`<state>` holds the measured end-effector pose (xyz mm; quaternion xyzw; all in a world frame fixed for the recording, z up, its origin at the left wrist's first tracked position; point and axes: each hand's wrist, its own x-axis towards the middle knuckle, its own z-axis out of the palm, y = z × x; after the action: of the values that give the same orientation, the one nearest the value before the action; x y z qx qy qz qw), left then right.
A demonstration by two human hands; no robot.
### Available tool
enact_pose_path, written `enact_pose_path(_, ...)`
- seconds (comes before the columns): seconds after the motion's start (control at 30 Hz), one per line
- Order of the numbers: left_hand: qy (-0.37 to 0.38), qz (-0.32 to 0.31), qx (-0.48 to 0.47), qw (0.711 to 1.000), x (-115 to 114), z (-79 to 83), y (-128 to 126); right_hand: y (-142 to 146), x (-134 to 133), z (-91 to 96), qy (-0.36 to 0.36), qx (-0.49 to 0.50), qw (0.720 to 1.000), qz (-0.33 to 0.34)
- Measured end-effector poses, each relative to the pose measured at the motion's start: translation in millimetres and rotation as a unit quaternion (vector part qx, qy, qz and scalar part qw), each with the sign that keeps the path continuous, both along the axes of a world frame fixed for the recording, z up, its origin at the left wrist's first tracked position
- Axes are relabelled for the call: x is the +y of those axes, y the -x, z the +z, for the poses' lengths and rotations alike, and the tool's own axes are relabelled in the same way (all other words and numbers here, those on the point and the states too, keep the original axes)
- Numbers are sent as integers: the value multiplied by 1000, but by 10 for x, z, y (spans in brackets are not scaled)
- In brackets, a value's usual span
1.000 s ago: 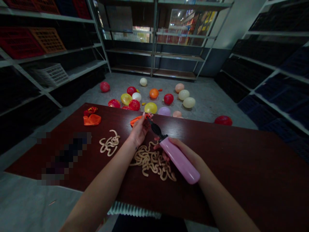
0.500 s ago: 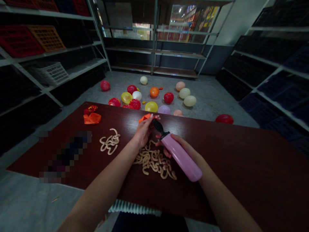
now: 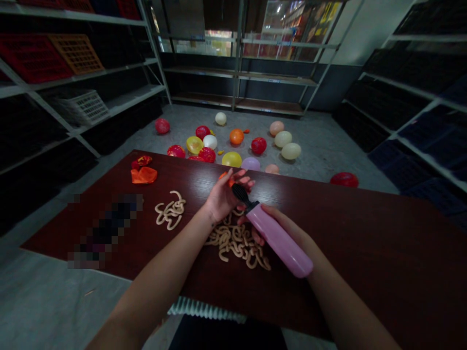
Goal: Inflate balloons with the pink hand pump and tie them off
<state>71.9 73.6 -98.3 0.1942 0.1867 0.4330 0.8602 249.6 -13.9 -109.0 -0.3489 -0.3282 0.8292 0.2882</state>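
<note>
My right hand is wrapped round the pink barrel of a balloon pump, which lies slantwise with its black ribbed nozzle end toward my left hand. My left hand holds an orange balloon at the tip of that nozzle; most of the balloon is hidden by the thumb and palm. Its other fingers are spread a little beyond the tip. Below both hands, a heap of beige curled, worm-like pieces lies on the table, and a smaller pile of them sits to the left.
Flat orange balloons and a red patterned one lie at the dark red table's far left. A pixelated object rests near its left edge. Inflated balloons cover the floor beyond, between shelves with crates.
My left hand has turned palm up more, its fingers opening outward around the nozzle, and less of the orange balloon shows. The view has shifted slightly; the pump stays in my right hand.
</note>
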Motion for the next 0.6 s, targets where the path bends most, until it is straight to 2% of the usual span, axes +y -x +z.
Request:
enact_pose_path(0.07,20,7,-17,1000,-28,46,-8,29,-27,48,17,-13,1000,15)
enact_pose_path(0.23,5,64,-14,998,-58,91,-22,50,-84,92,30,-20,998,60)
enact_pose_path(0.43,16,177,18,984,65,179,141,19,-65,65,-75,-47,995,36)
enact_pose_path(0.6,-10,272,51,961,145,328,313,-37,-33,63,-112,-158,981,27)
